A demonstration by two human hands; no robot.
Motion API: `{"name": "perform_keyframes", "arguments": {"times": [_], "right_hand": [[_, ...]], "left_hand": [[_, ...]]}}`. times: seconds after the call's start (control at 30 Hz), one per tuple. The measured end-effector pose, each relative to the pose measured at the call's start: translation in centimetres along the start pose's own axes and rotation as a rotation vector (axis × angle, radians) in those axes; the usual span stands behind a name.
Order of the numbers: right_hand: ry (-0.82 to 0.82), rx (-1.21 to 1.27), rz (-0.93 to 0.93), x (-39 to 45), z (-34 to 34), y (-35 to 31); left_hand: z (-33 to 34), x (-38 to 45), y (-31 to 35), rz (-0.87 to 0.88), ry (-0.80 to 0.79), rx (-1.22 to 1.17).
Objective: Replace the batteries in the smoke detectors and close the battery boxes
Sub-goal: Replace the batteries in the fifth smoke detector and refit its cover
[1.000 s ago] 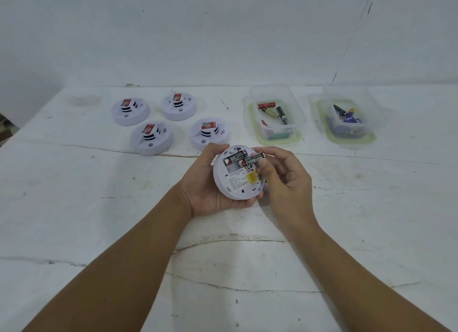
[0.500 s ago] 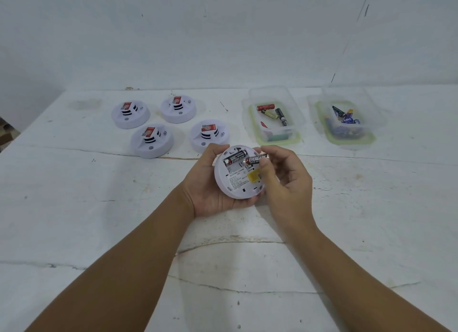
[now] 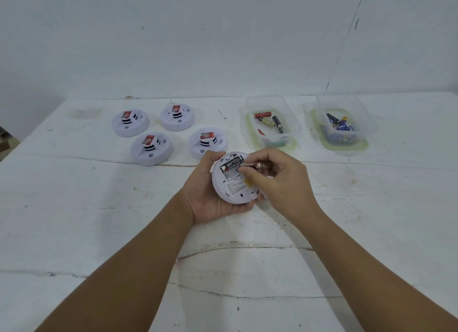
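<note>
Comparing with a second ago, head view: your right hand has lifted the lower Eveready battery out of its slot, pinching it at an angle. Your left hand cradles the upturned smoke detector above the table; one battery remains seated, so extraction looks half done.

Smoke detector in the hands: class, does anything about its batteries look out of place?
Yes. One battery lies seated in the smoke detector, but the second battery sticks out past the rim, pinched by the right hand. The left hand cradles the detector.
</note>
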State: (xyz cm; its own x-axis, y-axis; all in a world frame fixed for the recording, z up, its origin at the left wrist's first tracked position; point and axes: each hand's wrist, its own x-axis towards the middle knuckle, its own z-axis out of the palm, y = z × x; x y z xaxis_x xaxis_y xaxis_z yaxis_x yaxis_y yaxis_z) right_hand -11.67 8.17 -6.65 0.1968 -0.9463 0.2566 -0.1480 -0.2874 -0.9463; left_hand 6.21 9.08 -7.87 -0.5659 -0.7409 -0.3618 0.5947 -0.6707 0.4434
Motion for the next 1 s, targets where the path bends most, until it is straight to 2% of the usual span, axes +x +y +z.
{"name": "perform_keyframes", "arguments": {"times": [0.17, 0.27, 0.4, 0.6, 1.0], "right_hand": [[-0.093, 0.071, 0.037, 0.5, -0.1, 0.4], [-0.102, 0.029, 0.048, 0.5, 0.0, 0.6], [-0.025, 0.082, 0.083, 0.6, 0.5, 0.1], [0.137, 0.126, 0.009, -0.5, 2.0, 0.1], [0.133, 0.294, 0.049, -1.0, 1.6, 1.7]], "left_hand": [[-0.1, 0.1, 0.0, -0.001, 0.002, -0.028], [-0.4, 0.2, 0.1, 0.004, 0.003, -0.016], [-0.4, 0.3, 0.1, 0.019, 0.014, -0.005], [-0.5, 0.3, 0.0, 0.051, 0.061, 0.002], [-0.1, 0.2, 0.0, 0.048, 0.051, 0.016]]}}
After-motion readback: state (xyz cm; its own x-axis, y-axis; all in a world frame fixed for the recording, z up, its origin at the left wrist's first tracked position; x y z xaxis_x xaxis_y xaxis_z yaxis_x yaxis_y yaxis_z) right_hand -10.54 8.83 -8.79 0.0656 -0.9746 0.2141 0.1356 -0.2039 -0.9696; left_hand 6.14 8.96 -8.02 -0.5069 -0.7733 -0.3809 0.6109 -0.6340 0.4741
